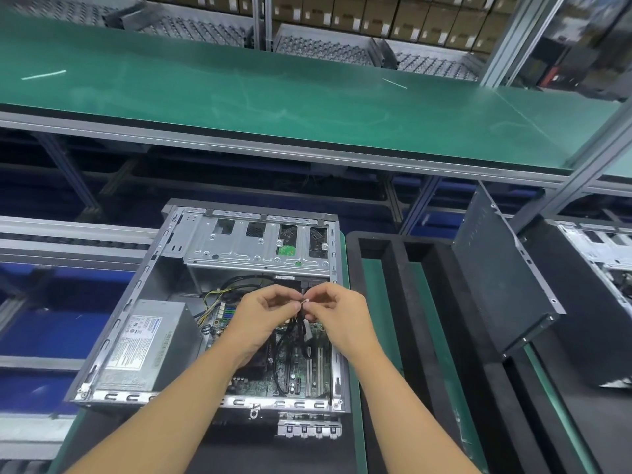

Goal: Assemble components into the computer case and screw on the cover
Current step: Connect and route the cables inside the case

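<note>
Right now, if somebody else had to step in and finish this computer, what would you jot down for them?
Left hand and right hand: both pinch a small white tie around the black cable bundle, above the motherboard.
Computer case: lies open on its side in front of the person.
Already inside: power supply, drive cage, motherboard.
Cover panel: off, leaning tilted in the black foam rack to the right.
Left: finish the cables, fit the cover, screw it on. No screws or screwdriver are in view.
</note>
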The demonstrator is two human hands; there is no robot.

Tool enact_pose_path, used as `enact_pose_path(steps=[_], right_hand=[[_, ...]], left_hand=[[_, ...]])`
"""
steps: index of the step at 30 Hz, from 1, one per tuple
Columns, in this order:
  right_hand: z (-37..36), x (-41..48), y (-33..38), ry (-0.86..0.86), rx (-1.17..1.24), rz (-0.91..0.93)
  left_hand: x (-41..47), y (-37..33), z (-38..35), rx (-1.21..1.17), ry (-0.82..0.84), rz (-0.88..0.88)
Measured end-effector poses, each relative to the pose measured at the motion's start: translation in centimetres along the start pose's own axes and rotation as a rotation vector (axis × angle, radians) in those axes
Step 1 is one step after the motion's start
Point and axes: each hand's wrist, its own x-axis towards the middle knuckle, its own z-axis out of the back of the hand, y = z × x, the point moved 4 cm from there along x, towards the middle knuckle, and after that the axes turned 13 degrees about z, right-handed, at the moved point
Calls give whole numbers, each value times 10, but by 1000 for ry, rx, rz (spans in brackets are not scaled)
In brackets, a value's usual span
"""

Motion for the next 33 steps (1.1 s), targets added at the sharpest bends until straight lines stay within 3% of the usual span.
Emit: enact_pose_path(steps=[15, 21, 27, 33], right_hand=[[-3, -2, 6, 36, -169, 156], [4, -2, 5, 129, -158, 119], [4, -2, 2, 95, -115, 23], [6, -1, 1, 69, -114, -21]], left_hand=[[3, 1, 6, 43, -61, -10], [-9, -7, -1, 419, -255, -292], [-17, -19, -8, 631, -279, -518], [-19, -23, -13, 663, -245, -626]])
